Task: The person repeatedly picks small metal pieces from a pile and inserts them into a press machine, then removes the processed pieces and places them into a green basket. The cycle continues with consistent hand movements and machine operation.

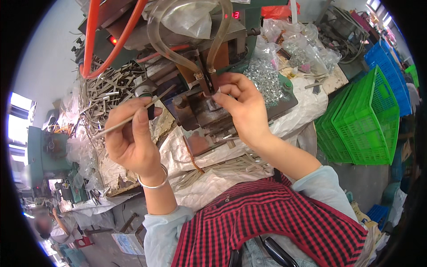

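Note:
My left hand (133,138) is closed on a thin metal strip (120,124), pinched between thumb and fingers and slanting up toward the machine. Close to those fingertips is a dark knob with a rounded grey top (143,91); whether I touch it, I cannot tell. At the machine's narrow upright jaws (205,82), my right hand (247,111) has its thumb and fingers pinched together. Whatever lies between them is too small and hidden to name. Below these fingertips sits a metal block (212,105) on the machine's bed.
Loose metal strips (111,84) are heaped left of the machine, and more strips (231,169) lie in front. Small shiny parts (264,82) pile up at its right. Clear hoses (153,35) and an orange hose (91,40) hang above. Green crates (364,124) stand right.

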`<state>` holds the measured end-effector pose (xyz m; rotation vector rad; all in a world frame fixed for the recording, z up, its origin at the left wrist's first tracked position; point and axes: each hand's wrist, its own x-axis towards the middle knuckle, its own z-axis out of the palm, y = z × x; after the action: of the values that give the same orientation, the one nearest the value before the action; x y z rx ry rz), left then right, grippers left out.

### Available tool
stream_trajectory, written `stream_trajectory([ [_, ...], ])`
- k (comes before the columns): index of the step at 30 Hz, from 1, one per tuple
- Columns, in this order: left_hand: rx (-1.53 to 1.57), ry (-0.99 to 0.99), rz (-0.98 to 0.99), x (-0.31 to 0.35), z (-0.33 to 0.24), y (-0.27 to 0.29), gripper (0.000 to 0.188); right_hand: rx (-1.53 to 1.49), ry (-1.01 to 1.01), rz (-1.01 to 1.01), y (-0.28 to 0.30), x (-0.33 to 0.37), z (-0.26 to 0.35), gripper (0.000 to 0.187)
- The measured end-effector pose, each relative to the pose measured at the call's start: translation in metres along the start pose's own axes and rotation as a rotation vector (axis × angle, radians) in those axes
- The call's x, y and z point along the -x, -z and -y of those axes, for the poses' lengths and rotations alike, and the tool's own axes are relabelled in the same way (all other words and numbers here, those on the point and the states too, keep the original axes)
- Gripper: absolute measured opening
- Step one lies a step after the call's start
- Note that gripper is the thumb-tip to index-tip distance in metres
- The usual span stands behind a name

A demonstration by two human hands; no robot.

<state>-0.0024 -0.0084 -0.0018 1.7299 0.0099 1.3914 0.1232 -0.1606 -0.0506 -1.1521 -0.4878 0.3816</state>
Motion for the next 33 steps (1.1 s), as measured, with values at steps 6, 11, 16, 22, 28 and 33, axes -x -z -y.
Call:
stream_trajectory([
  [6,-0.393,-0.334,0.435,0.047,-0.003,-0.014,0.016,0.895,0.374,-0.014,0.077,-0.006,0.003,0.029],
  [11,-0.421,-0.513,0.478,0.061,0.013,-0.044,0.025,1.451,0.493,-0.165,0.146,-0.014,-0.051,0.019],
  [16,-0.376,-0.548,0.447,0.062,0.025,-0.044,0.027,1.128,0.274,-0.175,0.151,-0.041,-0.042,0.012],
  [22,-0.326,-0.540,0.410,0.063,0.027,-0.048,0.032,1.476,0.745,0.125,0.121,-0.041,-0.046,0.014],
  [28,-0.427,-0.311,0.378,0.090,-0.001,-0.021,0.026,1.292,0.535,0.039,0.133,-0.062,-0.056,0.014],
  [33,-0.947,-0.123,0.023,0.104,-0.015,0.078,0.007,0.756,0.249,-0.290,0.153,-0.042,-0.061,0.010],
])
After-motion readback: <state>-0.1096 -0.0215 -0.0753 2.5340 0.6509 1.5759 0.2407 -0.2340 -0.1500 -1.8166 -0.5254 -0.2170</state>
